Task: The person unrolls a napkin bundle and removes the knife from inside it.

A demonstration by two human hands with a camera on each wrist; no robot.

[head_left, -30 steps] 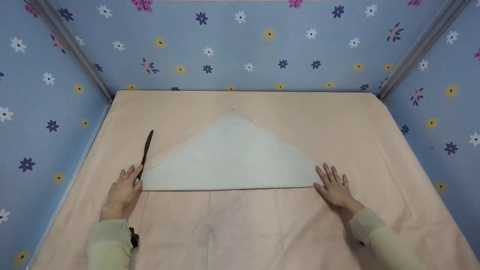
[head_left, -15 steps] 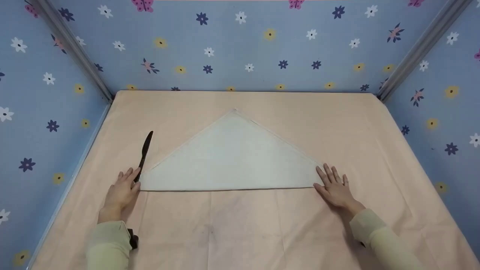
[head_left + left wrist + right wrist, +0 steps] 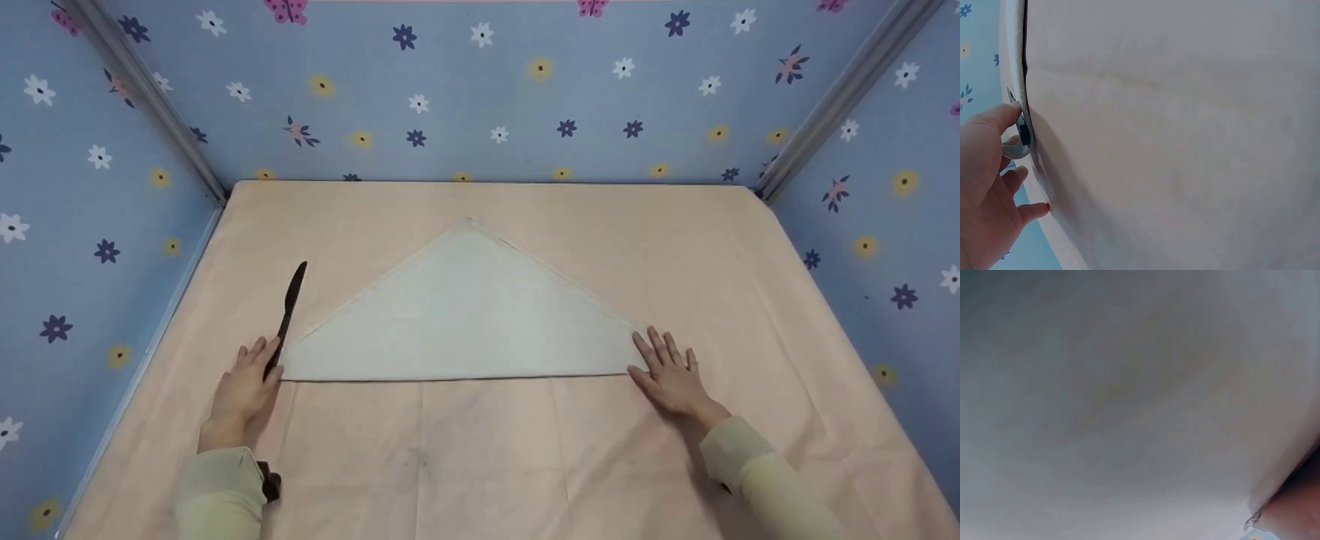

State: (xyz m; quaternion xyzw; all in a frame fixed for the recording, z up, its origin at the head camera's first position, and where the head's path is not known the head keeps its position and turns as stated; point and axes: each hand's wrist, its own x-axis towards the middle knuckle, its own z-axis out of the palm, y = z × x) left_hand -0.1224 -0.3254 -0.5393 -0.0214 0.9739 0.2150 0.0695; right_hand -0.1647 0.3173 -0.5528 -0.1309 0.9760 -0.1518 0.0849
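Observation:
A pale folded cloth napkin (image 3: 457,315) lies as a wide triangle, its point away from me and its long folded edge towards me. My left hand (image 3: 241,390) pinches its left corner between thumb and fingers; the left wrist view shows the cloth edge (image 3: 1018,45) curling into a small loop there. Beside that corner a black table knife (image 3: 295,289) points away, its handle partly hidden by the left fingers. My right hand (image 3: 673,379) rests with straight, spread fingers on the right corner. Only a sliver of the right hand (image 3: 1297,509) enters the right wrist view.
A creased peach tablecloth (image 3: 487,480) covers the table under everything. Blue flowered panels (image 3: 480,90) stand at the back and both sides, with grey posts (image 3: 832,97) in the back corners.
My left hand has shifted slightly left and towards me, drawing the napkin's left corner along. The knife's handle end has swung a little left. The right hand stays put.

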